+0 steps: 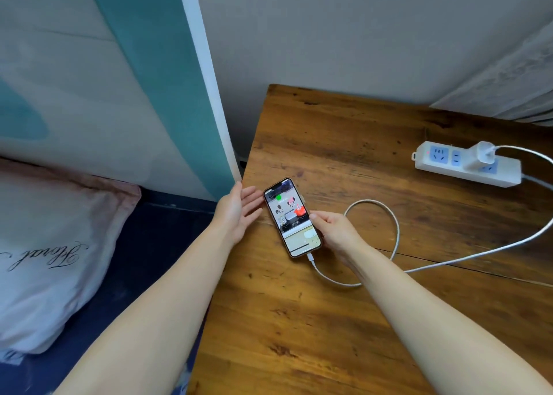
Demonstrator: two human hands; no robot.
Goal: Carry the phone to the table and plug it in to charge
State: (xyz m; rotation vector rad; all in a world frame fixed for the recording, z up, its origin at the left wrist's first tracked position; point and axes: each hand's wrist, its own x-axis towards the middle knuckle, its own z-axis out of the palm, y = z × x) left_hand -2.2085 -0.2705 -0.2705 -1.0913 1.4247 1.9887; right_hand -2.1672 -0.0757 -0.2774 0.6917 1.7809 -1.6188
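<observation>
The phone [292,216] lies face up on the wooden table [344,319] near its left edge, its screen lit. A white cable [396,236] is plugged into the phone's near end, loops over the table and runs to a white charger [482,154] seated in a white power strip [466,164]. My right hand [335,230] grips the phone's right side with thumb and fingers. My left hand [239,209] is flat and open just left of the phone, fingertips close to its edge, holding nothing.
A pink pillow [51,245] lies on dark bedding to the left, below a teal and white headboard [155,89]. A grey wall stands behind the table. A pale curtain [508,89] hangs at the back right.
</observation>
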